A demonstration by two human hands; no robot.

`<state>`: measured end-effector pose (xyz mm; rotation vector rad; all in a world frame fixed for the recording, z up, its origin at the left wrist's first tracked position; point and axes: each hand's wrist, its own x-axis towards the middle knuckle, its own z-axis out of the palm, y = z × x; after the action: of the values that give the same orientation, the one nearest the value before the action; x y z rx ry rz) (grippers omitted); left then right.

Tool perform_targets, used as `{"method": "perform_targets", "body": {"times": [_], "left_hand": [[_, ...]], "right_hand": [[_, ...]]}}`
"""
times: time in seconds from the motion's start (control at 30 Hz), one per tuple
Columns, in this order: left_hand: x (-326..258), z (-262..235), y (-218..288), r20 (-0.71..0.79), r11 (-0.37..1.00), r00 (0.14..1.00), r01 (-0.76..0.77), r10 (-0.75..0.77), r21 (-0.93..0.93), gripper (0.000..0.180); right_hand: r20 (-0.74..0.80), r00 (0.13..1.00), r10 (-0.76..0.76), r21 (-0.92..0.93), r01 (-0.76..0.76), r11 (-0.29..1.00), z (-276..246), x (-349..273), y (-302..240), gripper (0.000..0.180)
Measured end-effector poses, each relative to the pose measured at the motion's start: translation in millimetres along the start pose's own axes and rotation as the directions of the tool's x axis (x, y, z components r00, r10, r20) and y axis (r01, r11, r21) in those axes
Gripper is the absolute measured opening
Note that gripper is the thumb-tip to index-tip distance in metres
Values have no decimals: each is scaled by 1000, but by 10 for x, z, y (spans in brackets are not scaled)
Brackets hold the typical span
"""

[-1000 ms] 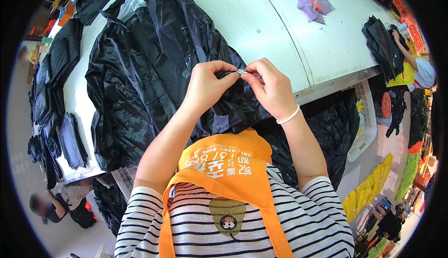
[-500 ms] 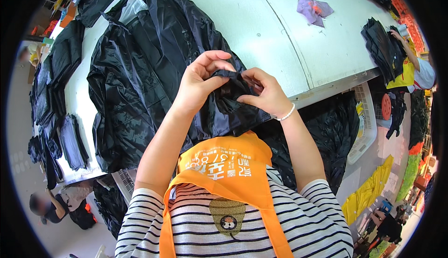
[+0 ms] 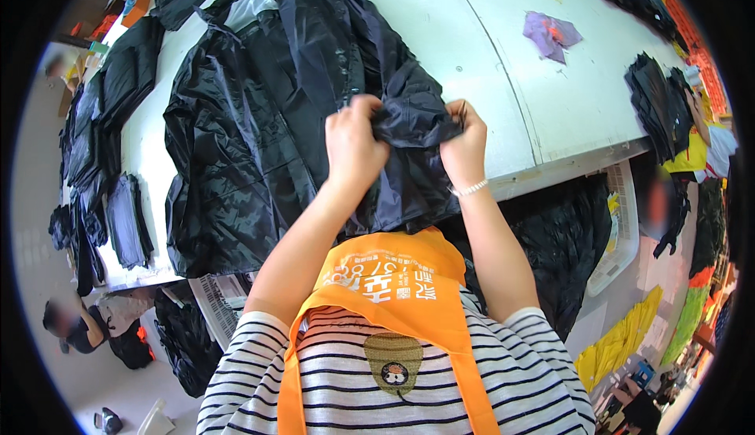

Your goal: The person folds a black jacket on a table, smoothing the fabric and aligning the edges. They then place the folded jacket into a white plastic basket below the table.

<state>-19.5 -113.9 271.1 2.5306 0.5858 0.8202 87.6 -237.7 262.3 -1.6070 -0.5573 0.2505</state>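
A shiny black jacket lies spread over the white table, with a pale lining patch showing at its collar. Both hands grip a bunched part of it, perhaps a sleeve end, on its right side. My left hand is closed around the left edge of this bunched cloth. At the other edge, my right hand pinches the fabric between thumb and fingers. The cloth is held stretched between the two hands, slightly above the rest of the jacket. Some of my fingertips are hidden by the folds.
The white table has a seam and a purple rag. Stacks of folded black garments line its left side. White baskets with black garments stand below the near edge. Other people work at the far left and right.
Both hands have moved slightly, the right one lower, and now pull the bunched cloth out between them. Before, the fingertips were working at a small fold. The whole view has shifted a little.
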Motion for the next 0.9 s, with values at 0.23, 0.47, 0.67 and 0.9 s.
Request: {"method": "perform_targets", "body": {"times": [0.23, 0.47, 0.67, 0.9], "left_hand": [[457, -21, 1, -95, 901, 949, 250, -301, -354, 14], [-40, -300, 544, -25, 928, 991, 118, -135, -353, 25], [110, -424, 422, -232, 954, 958, -219, 170, -205, 35], [-12, -521, 412, -288, 932, 923, -315, 256, -182, 34]], "right_hand": [[102, 991, -84, -19, 87, 996, 47, -357, -413, 20], [-329, 917, -226, -111, 201, 973, -509, 105, -1, 23], [-36, 949, -314, -284, 291, 914, -549, -500, -536, 27], [-74, 862, -501, -452, 418, 787, -949, -569, -452, 21]]}}
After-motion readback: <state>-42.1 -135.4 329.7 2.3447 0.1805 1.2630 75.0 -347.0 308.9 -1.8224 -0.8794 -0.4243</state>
